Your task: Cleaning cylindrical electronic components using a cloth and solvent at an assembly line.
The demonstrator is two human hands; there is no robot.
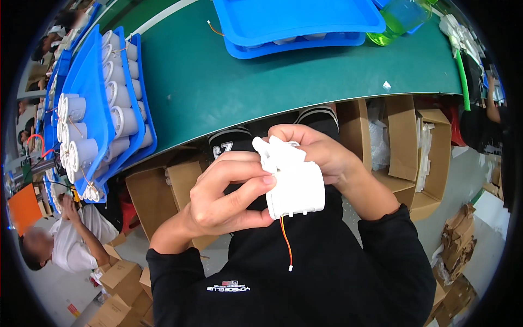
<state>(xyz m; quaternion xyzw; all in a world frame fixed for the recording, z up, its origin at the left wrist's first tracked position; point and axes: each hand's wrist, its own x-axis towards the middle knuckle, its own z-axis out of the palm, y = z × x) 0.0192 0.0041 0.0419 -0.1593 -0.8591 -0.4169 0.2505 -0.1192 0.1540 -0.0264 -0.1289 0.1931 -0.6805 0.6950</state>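
Above my lap, in front of the table edge, I hold a white plastic cylinder-shaped housing (298,191). My left hand (226,191) grips it from the left, with fingertips pressed on its side and lower end. At its top sits a smaller white plastic piece (280,153) with a rounded knob. My right hand (324,151) is closed around that upper end, its fingertips partly hidden behind the white parts. A thin red and yellow cable (286,245) hangs from the housing's lower end, tipped with a small white connector.
A green table (218,82) lies ahead. Blue trays (90,103) of white cylindrical parts stack at left; more blue trays (305,24) lie at the far edge, beside a green bottle (400,22). Cardboard boxes (430,185) stand underneath. A person (81,240) sits at lower left.
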